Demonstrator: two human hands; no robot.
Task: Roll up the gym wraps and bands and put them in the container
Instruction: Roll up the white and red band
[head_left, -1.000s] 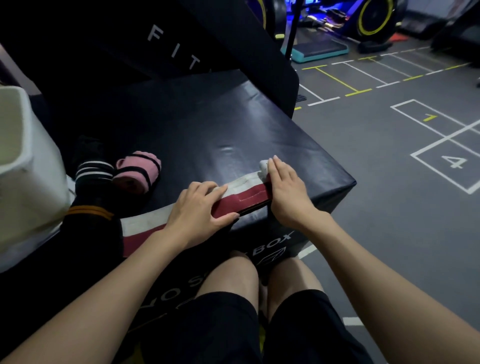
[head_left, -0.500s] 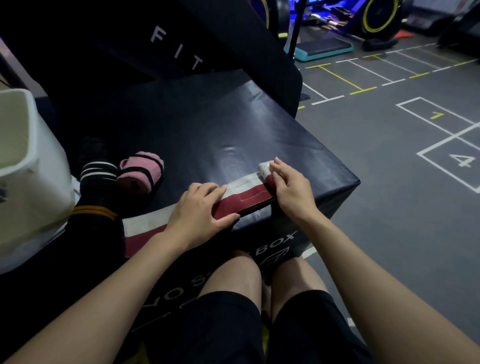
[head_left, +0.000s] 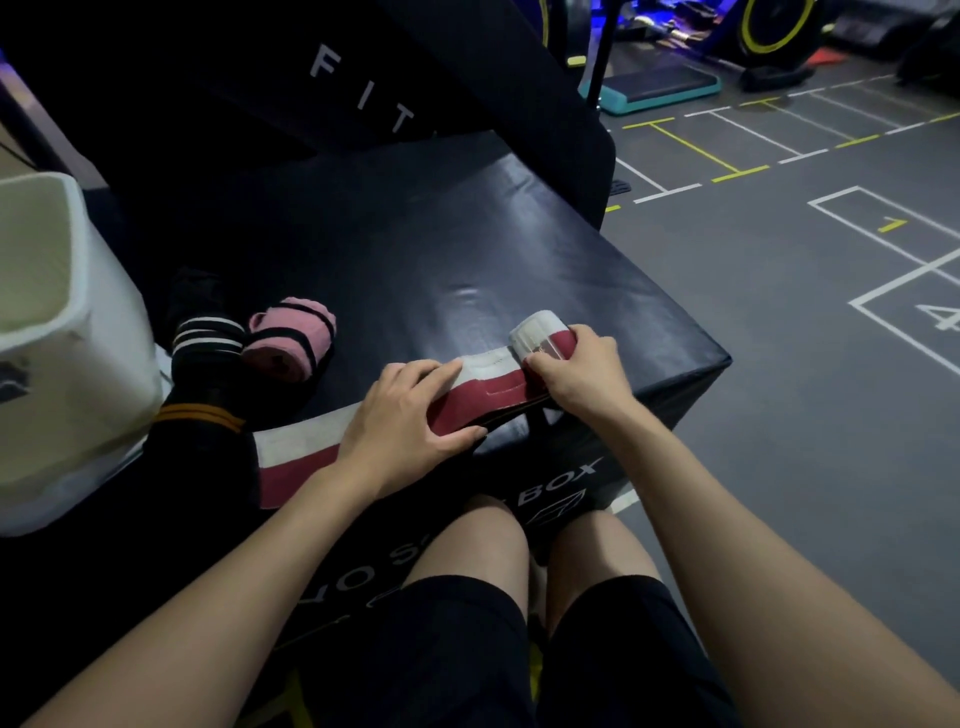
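Head view: right hand (head_left: 582, 374) grips wrap (head_left: 483, 395) roll; left hand (head_left: 410, 421) flat on wrap; container (head_left: 67, 322) contents unseen.

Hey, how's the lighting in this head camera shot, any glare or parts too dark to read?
Head view: dim overall; soft glare patch on the black box top; the dark wraps near the white container sink into shadow; floor lines bend toward the edges from the wide-angle lens; both hands, left hand and right hand, and the red-and-white wrap stay readable.
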